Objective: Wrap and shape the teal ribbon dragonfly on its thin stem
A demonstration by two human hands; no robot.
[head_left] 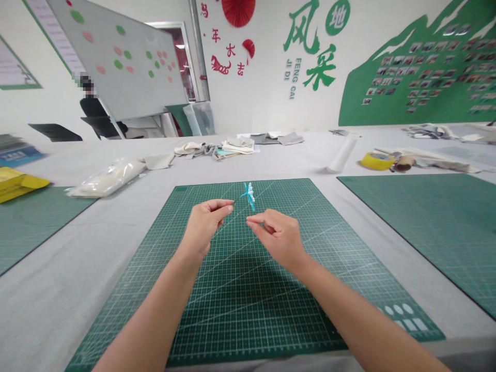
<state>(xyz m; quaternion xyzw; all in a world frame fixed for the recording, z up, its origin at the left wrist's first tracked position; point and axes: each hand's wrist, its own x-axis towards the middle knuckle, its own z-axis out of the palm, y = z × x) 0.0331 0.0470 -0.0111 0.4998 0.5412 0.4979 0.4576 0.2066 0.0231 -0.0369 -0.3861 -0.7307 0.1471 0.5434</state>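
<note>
Above the far part of a green cutting mat (217, 305), a small blue flower-like piece with white beads (250, 194) is held up on a thin stem. My left hand (207, 222) pinches the stem's end between thumb and fingertips, to the left of the blue piece. Just below the piece's lower tip is my right hand (277, 235), its thumb and forefinger pressed together. Whatever may be between those right fingertips is too small to make out.
More cutting mats lie left (34, 217) and right (434, 217). Beyond them are a clear plastic bag (110, 178), fabric scraps (236, 145), a yellow tape roll (377, 161) and a cardboard tube (403, 164). A person (93, 106) sits at the back left.
</note>
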